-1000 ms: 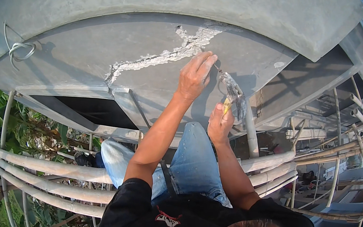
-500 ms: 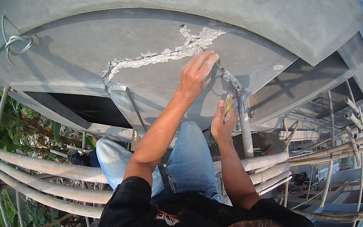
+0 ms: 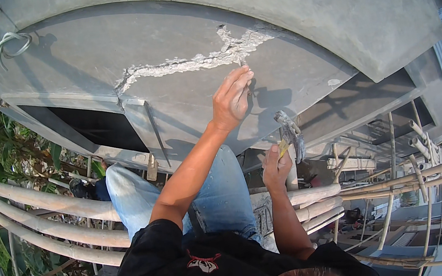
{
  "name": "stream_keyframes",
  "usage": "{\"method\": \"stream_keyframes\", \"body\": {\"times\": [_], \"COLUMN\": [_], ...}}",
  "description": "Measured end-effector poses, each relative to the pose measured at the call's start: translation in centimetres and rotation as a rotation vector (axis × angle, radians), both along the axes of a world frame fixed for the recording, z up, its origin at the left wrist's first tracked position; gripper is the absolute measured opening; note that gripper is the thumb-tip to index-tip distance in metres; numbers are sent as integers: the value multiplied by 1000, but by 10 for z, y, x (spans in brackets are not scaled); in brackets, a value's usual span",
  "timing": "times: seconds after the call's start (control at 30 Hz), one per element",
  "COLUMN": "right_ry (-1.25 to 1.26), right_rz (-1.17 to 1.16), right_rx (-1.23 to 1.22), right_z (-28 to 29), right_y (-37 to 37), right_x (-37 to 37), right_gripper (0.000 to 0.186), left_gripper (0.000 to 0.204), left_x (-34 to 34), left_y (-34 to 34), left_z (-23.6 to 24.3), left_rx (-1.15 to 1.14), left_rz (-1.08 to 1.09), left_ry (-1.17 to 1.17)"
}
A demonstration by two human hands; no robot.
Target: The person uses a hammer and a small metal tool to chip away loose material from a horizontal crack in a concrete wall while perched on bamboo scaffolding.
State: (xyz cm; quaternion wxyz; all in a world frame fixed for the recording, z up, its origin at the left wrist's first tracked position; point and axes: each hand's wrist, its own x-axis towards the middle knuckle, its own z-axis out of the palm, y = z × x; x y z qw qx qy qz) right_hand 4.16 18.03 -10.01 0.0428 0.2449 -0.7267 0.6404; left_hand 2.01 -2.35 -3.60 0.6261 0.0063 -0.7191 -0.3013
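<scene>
My left hand (image 3: 231, 99) is closed round a thin metal chisel (image 3: 249, 92); most of it is hidden by the fingers. Its upper end is at the lower edge of a rough, pale crack (image 3: 180, 65) chipped into the grey plastered wall (image 3: 86, 55). Lower and to the right, my right hand (image 3: 276, 168) grips a hammer (image 3: 290, 131) by its yellow handle. The hammer's worn, grey-spattered head is apart from the chisel's lower end.
Bamboo poles (image 3: 44, 192) of a scaffold run beside my jeans-clad legs (image 3: 216, 196). A dark opening (image 3: 95, 126) lies in the wall at left. Twisted wire (image 3: 14, 45) sticks out at upper left. More bamboo scaffolding (image 3: 402, 187) stands at right.
The hammer has swung down and away from the chisel's lower end. My left hand with the chisel appears a little farther left, as the whole view has shifted slightly.
</scene>
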Motion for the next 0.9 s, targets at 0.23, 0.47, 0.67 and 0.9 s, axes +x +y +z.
{"method": "stream_keyframes", "body": {"times": [0.23,0.47,0.67,0.9], "right_ry": [96,111,215,120], "right_rz": [-14,70,166,220], "right_rx": [97,157,166,288], "right_z": [2,39,92,128], "right_y": [6,11,3,-9], "right_x": [0,-11,-20,-22], "right_gripper": [34,32,31,30], "left_gripper": [16,18,18,22], "left_x": [4,-2,0,0], "left_y": [-14,-24,-30,-38], "left_z": [8,12,21,24], "left_rx": [461,539,561,689], "left_rz": [-104,-136,-105,-147], "left_ry": [104,100,149,158]}}
